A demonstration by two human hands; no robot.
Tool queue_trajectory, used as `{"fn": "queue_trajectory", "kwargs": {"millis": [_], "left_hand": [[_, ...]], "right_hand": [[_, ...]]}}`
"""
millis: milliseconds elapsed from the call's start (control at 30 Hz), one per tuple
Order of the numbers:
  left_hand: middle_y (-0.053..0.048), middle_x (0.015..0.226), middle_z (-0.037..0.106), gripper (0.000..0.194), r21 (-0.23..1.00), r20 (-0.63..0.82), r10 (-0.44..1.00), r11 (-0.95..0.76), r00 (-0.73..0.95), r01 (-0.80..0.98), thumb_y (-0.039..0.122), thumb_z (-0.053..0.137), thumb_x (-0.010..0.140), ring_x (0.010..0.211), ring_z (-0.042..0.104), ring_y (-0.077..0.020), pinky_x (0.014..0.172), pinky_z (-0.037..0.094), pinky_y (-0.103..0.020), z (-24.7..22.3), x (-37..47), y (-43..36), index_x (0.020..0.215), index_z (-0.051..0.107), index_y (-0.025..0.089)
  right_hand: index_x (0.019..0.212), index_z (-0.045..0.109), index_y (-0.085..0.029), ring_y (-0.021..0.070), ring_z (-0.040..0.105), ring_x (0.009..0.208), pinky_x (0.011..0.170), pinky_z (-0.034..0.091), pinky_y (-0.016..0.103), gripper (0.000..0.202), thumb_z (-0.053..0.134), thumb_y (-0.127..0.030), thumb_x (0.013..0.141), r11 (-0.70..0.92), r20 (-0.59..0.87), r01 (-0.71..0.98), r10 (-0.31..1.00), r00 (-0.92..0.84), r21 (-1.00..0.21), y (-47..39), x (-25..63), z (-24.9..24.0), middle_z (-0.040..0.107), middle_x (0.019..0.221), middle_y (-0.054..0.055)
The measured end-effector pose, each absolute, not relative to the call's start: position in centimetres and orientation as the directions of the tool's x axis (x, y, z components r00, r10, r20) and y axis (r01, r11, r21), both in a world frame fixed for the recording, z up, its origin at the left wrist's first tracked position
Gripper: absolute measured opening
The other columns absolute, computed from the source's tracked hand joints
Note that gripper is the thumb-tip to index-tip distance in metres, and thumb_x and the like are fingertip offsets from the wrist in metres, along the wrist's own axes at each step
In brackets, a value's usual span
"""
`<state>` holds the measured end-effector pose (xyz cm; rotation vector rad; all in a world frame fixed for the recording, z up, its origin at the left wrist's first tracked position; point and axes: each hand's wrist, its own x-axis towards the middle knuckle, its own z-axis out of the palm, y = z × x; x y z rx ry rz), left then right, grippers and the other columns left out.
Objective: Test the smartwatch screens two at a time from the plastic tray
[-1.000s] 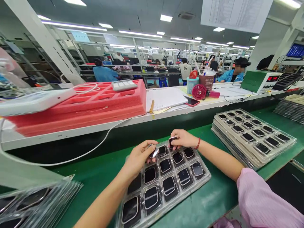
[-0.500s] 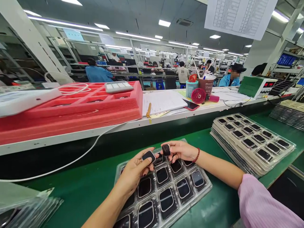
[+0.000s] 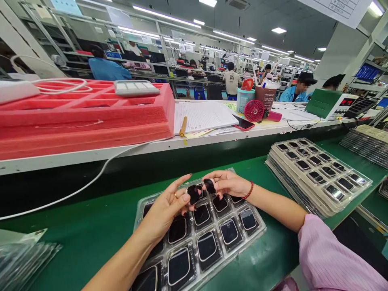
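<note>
My left hand [image 3: 169, 204] pinches a small dark rounded-square piece [image 3: 193, 194], like a smartwatch body, between thumb and fingers, with the index finger stretched out past it. Close by on the right, my right hand [image 3: 228, 184] grips a second black rounded-square piece [image 3: 209, 186] by its edge. Both pieces are tilted, held a little apart above a clear plastic tray [image 3: 222, 266]. In the tray's compartments lie several black watch-like screens [image 3: 207, 245] with pale rims. My left hand and forearm hide part of the tray's left side.
Stacked trays of similar screens [image 3: 321, 169] stand at the right on the green table [image 3: 100, 242]. More clear trays [image 3: 27, 258] lie at the left. Behind, a shelf bears red foam [image 3: 145, 121], papers [image 3: 203, 115] and a pink fan [image 3: 254, 110]. A white cable [image 3: 100, 173] hangs down.
My view has turned slightly, shifting the scene. The piece in my left hand has been tilted, showing a darker face, and my left index finger has straightened. The right-hand piece has also turned.
</note>
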<state>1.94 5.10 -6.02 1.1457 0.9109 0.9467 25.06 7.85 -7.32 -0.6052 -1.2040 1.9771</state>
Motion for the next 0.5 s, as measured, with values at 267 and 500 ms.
{"fn": "queue_trajectory", "kwargs": {"millis": [267, 500], "left_hand": [[-0.011, 0.109, 0.071, 0.068, 0.99, -0.102, 0.963, 0.122, 0.248, -0.066, 0.054, 0.081, 0.069, 0.082, 0.069, -0.0221, 0.064, 0.055, -0.03, -5.55, 2.58, 4.59, 0.123, 0.062, 0.016], [-0.009, 0.108, 0.07, 0.058, 0.999, 0.003, 0.964, -0.017, 0.267, 0.051, 0.027, 0.066, 0.069, 0.078, 0.065, -0.0177, 0.067, 0.054, -0.029, -6.31, 2.84, 4.48, 0.126, 0.057, 0.017]], "right_hand": [[0.126, 0.06, -0.017, 0.0141, 0.074, 0.078, 0.061, 0.062, 0.021, 0.048, 0.074, -0.025, 0.081, -0.191, -0.038, -0.244, 0.854, -0.519, -0.951, 7.61, 24.46, -7.34, 0.071, 0.112, 0.008], [0.128, 0.058, -0.018, 0.0114, 0.072, 0.08, 0.065, 0.062, 0.021, 0.048, 0.059, -0.009, 0.081, -0.008, 0.036, -0.088, 0.875, -0.483, -0.996, 7.26, 24.34, -7.46, 0.071, 0.112, 0.007]]}}
